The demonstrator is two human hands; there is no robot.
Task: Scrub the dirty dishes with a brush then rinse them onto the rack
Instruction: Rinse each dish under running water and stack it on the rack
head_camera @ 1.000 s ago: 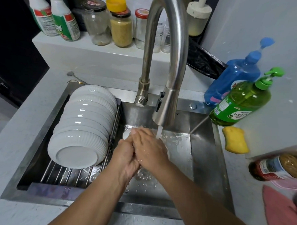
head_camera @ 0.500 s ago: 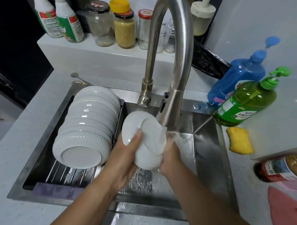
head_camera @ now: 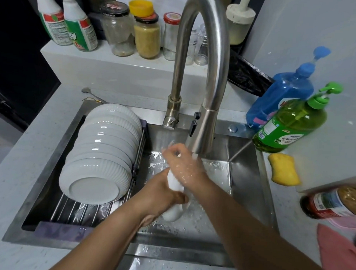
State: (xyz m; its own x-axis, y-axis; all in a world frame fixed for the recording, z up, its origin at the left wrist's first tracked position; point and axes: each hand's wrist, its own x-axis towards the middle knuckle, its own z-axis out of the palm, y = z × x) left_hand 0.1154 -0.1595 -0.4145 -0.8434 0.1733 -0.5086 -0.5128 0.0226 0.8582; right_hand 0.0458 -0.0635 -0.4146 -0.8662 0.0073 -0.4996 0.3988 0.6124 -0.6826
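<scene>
Far left of the grip, a row of white bowls (head_camera: 100,154) lies nested on its side on the rack (head_camera: 73,213), which spans the left part of the sink (head_camera: 250,177). The nearest bowl's flat base faces the camera. Behind them a spoon (head_camera: 91,94) rests on the table (head_camera: 20,179).

Just right of the rack, the left hand (head_camera: 163,193) grips the lower part of a white bowl (head_camera: 174,197), fingers curled round its edge. The bowl stands on edge over the wet sink floor, its bottom rim showing below the hand. The right hand (head_camera: 184,165) lies against the bowl's upper side, fingers bent over it, wet and blurred; whether it truly clasps the bowl I cannot tell. Water from the tap (head_camera: 203,79) falls right above this hand.

Right of the grip, on the table beside the sink, sit a blue bottle (head_camera: 283,96), a green bottle (head_camera: 290,122), a yellow sponge (head_camera: 284,169) and a pink cloth (head_camera: 338,253).
</scene>
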